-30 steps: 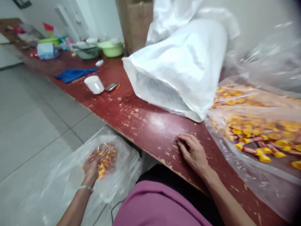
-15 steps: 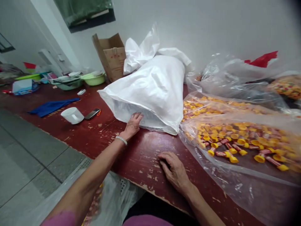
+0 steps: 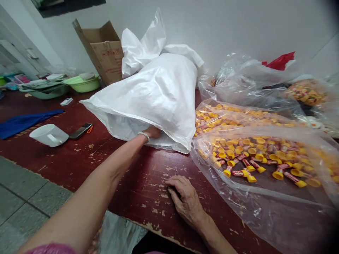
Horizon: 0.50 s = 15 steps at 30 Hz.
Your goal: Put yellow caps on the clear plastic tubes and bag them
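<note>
A large white woven sack (image 3: 161, 88) lies on the red table, its mouth facing me. My left hand (image 3: 153, 132), with a beaded bracelet at the wrist, reaches into that mouth; the fingers are hidden inside, so I cannot see what they touch. On the worn tabletop (image 3: 148, 176) rests my right hand (image 3: 184, 197), holding nothing, its fingers loosely bent and the thumb apart from them. To its right a clear plastic bag (image 3: 265, 208) is spread out, with several small yellow-capped pieces with red-and-white striped stems (image 3: 249, 165) in it.
Left of the sack are a white mug (image 3: 49, 135), a small dark device with an orange strap (image 3: 81, 131), a blue cloth (image 3: 29, 121) and green basins (image 3: 83, 84). Behind stands an open cardboard box (image 3: 107, 61). More filled plastic bags (image 3: 254, 81) lie at the back right.
My left hand has moved from the edge of the sack's mouth to inside it. The right hand stays resting on the table. The view has shifted to the right.
</note>
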Motion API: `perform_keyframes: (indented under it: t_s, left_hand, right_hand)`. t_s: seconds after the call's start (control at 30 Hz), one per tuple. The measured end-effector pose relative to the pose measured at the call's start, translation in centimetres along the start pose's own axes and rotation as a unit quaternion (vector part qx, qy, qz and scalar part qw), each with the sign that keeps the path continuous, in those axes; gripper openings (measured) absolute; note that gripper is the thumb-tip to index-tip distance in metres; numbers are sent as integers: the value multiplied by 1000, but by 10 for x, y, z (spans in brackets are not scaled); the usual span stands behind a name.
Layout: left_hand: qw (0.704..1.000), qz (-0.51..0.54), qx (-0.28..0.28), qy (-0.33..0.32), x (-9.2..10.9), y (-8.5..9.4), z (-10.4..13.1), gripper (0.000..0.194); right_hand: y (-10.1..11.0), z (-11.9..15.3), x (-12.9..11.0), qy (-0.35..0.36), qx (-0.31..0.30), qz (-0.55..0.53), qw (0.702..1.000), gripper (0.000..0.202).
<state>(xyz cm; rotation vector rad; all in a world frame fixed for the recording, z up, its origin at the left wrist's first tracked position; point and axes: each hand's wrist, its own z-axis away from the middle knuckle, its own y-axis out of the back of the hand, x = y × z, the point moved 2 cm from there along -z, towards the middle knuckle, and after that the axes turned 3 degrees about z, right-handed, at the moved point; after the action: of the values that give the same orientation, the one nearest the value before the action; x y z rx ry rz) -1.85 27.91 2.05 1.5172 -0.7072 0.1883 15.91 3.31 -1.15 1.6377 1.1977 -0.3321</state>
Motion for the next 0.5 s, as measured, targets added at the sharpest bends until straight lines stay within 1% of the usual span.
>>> perform_keyframes:
  t_s: [0.07, 0.13, 0.2, 0.27, 0.37, 0.43, 0.5]
  left_hand:
    - [998, -59, -21, -16, 4, -5, 5, 35]
    - [994, -95, -38, -30, 8, -7, 18, 40]
    - [990, -123, -47, -59, 13, -7, 37, 48]
    - [980, -159, -43, -110, 19, -9, 60, 52]
    - [958, -216, -15, -188, 33, -16, 93, 49]
    - [949, -224, -4, -220, 44, -23, 111, 44]
    - [946, -210, -8, -248, 57, -30, 126, 40]
  right_hand:
    - [0, 1, 1, 3, -2, -4, 1000, 26]
    - [-1, 1, 1, 4, -5, -2, 1000, 26]
    - [-2, 0, 2, 3, -7, 1, 1000, 26]
    - [-2, -1, 2, 3, -6, 1, 1000, 27]
    - [-2, -2, 2, 1, -2, -7, 1000, 26]
    - [-1, -2, 2, -2, 13, -21, 1000, 25]
    - [2, -3, 2, -15, 65, -23, 998, 25]
